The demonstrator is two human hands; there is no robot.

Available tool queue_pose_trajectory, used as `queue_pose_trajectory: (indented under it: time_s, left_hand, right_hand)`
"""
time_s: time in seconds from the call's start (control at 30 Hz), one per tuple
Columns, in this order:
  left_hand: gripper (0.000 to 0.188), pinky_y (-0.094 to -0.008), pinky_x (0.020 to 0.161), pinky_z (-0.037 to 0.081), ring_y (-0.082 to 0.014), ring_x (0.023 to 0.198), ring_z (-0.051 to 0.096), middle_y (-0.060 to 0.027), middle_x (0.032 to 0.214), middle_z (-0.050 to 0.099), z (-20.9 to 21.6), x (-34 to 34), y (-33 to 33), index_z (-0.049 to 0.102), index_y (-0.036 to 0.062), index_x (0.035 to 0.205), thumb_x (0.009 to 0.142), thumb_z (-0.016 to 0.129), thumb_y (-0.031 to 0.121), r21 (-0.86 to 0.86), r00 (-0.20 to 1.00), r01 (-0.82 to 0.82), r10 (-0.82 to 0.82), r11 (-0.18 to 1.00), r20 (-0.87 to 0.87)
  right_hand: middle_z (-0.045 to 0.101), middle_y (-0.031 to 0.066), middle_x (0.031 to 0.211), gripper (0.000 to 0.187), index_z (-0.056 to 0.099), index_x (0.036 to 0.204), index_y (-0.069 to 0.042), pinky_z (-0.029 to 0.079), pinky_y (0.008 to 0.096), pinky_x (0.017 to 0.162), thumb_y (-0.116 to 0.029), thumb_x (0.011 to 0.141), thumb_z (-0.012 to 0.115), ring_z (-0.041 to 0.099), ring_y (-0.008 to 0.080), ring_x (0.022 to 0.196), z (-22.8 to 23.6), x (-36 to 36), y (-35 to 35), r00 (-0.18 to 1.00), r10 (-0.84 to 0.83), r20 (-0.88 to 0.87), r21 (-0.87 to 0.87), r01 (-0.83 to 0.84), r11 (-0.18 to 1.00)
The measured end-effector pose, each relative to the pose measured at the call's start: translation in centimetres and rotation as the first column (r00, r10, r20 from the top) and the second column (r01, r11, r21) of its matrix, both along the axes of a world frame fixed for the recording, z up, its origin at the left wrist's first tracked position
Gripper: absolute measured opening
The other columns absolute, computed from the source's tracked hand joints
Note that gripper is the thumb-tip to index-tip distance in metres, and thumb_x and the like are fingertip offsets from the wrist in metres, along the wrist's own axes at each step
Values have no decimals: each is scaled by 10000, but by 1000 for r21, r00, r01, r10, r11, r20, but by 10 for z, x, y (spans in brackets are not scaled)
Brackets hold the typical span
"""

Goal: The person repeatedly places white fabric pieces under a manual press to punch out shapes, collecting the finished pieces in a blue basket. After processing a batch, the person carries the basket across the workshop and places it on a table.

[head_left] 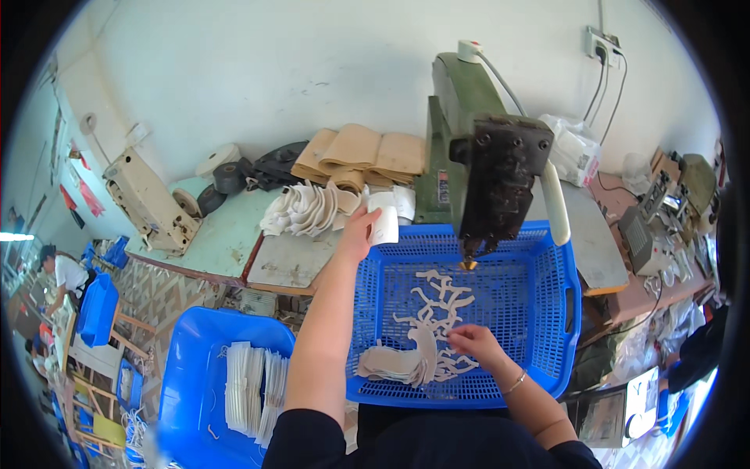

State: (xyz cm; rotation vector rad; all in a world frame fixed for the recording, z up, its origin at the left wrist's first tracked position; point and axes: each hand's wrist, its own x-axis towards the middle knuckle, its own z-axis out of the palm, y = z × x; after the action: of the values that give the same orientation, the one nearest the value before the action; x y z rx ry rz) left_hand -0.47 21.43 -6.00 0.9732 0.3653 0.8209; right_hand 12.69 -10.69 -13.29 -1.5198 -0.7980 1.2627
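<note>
My left hand (357, 237) reaches forward over the far left corner of a blue perforated basket (551, 344). Its fingers grip a curved white piece (383, 224) beside a pile of similar wavy white pieces (301, 209) on the table. Low over the basket, my right hand (475, 345) has its fingers drawn together; whatever they hold, if anything, is too small to tell. Next to those fingertips lies a chain of thin white strips (442, 299). A stack of cream curved pieces (391, 364) sits in the near left part of the basket.
A green press machine (469, 98) with a black head (504, 172) overhangs the basket. Tan folded sheets (359, 152) lie behind. A blue tub (187, 375) at left holds bundled white pieces (246, 383). People (70, 277) work at far left; a dark sleeve (695, 356) shows at right.
</note>
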Motion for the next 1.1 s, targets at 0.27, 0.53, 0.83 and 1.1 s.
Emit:
queue_pose_trajectory:
  time_s: [0.27, 0.53, 0.83, 1.1]
  left_hand:
    - [202, -353, 703, 482, -227, 801, 613, -104, 871, 627, 24, -2, 57, 592, 3, 946, 763, 592, 88, 434, 768, -33, 301, 900, -565]
    - [479, -490, 938, 313, -313, 1215, 366, -50, 1369, 334, 5, -28, 72, 458, 185, 1202, 745, 602, 195, 911, -129, 409, 992, 52, 2]
    - [669, -629, 1007, 57, -357, 1315, 196, -50, 1469, 143, 2, -42, 43, 227, 252, 1392, 813, 562, 262, 834, 32, 492, 952, 251, -305]
    - [450, -476, 1020, 233, -303, 1235, 358, -125, 1312, 400, -25, -41, -27, 492, 123, 1220, 788, 602, 187, 995, 408, 76, 909, 65, -90]
  right_hand:
    - [625, 49, 841, 252, 584, 997, 36, 456, 198, 628, -145, 824, 615, 569, 85, 710, -20, 8, -25, 990, -80, -113, -72, 72, 995]
    - [626, 79, 853, 316, 579, 1027, 29, 478, 230, 672, -204, 818, 626, 582, 122, 756, -38, -2, -24, 997, 63, 46, -117, -58, 991]
    - [553, 231, 1100, 723, 393, 1244, 69, 493, 327, 771, -410, 764, 643, 591, 294, 967, -65, -49, 14, 832, 361, 421, -270, -265, 926]
    - [571, 54, 1069, 425, 476, 1199, -43, 502, 329, 697, -133, 800, 590, 572, 167, 896, -78, -39, 24, 947, 138, -290, -268, -219, 938]
